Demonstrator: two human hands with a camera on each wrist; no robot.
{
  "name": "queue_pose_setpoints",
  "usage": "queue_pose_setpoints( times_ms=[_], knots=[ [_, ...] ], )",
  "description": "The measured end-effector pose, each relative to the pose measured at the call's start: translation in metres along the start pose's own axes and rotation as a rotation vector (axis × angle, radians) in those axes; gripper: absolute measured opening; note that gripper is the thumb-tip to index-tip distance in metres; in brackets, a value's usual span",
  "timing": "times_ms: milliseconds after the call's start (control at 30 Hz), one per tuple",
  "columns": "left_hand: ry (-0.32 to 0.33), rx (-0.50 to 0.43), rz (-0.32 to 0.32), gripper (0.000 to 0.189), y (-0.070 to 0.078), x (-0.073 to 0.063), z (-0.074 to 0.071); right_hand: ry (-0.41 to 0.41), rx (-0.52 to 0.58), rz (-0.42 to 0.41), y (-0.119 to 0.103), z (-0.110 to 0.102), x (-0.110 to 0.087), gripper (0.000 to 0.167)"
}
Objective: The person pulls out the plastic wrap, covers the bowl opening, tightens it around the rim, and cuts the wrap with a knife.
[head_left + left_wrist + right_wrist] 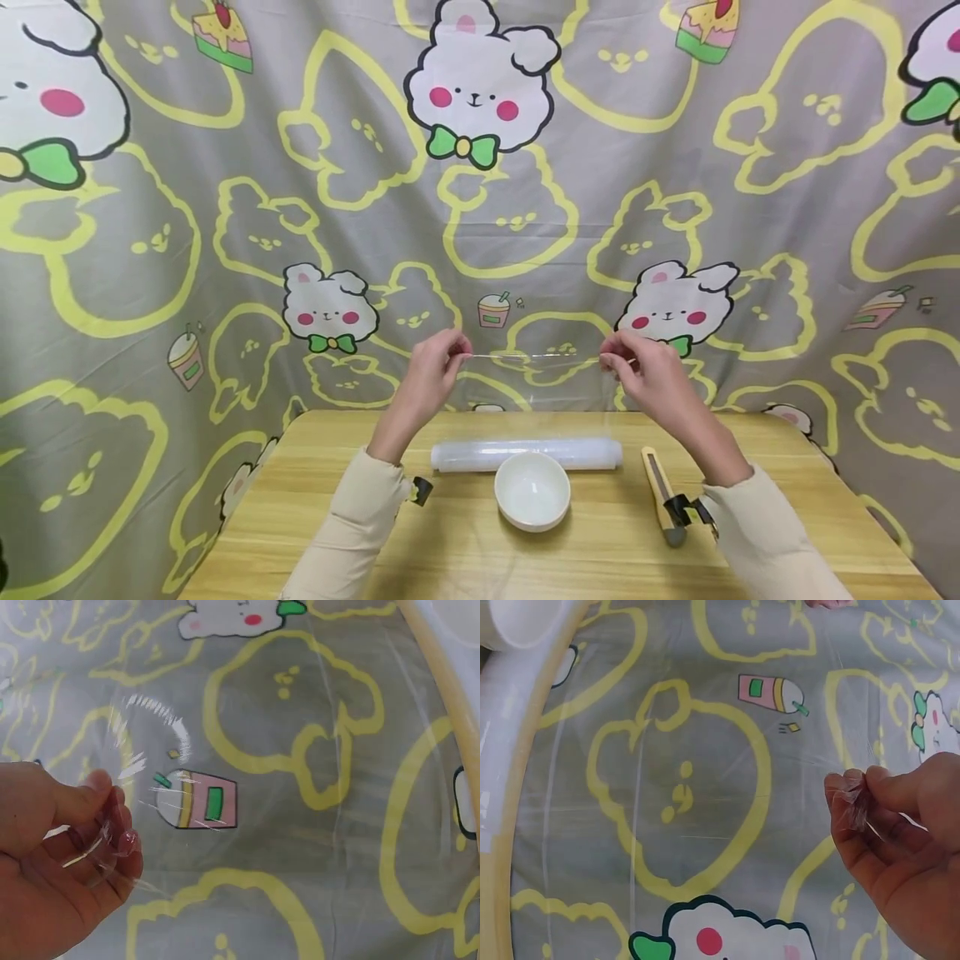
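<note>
A sheet of clear plastic wrap is stretched level between both hands, above the table's far edge. My left hand pinches one corner between thumb and fingers, and the left wrist view shows film bunched at its fingertips. At the other corner my right hand pinches the film, crumpled between thumb and forefinger in the right wrist view. Below lies the roll of plastic wrap, sideways on the table. Just in front of it stands a white bowl, upright, its inside showing nothing in it.
A yellow utility knife lies on the wooden table right of the bowl, partly beneath the right wrist's camera strap. Behind the table hangs a grey curtain printed with cartoon rabbits and yellow outlines.
</note>
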State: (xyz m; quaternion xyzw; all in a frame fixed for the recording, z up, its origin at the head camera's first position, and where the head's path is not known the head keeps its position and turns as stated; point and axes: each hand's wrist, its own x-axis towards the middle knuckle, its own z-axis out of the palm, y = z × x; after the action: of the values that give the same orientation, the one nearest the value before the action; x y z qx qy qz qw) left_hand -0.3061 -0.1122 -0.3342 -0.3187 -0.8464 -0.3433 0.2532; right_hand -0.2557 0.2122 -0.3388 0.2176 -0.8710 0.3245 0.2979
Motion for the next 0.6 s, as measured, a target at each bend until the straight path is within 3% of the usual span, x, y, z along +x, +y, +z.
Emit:
queue_pose_setpoints(
  times_ms=[100,300,600],
  knots=[
    [0.000,0.002,0.014,0.011,0.006,-0.009,-0.003,-0.014,0.004,0.002,-0.004,-0.004,-0.009,0.009],
    [-0.031,0.020,0.061,0.013,0.018,-0.028,-0.010,0.010,-0.010,-0.075,-0.011,-0.006,-0.026,0.021],
    [-0.105,-0.034,0.082,0.016,0.033,-0.060,-0.019,-0.020,0.036,-0.128,-0.018,-0.009,-0.053,0.029]
  ],
)
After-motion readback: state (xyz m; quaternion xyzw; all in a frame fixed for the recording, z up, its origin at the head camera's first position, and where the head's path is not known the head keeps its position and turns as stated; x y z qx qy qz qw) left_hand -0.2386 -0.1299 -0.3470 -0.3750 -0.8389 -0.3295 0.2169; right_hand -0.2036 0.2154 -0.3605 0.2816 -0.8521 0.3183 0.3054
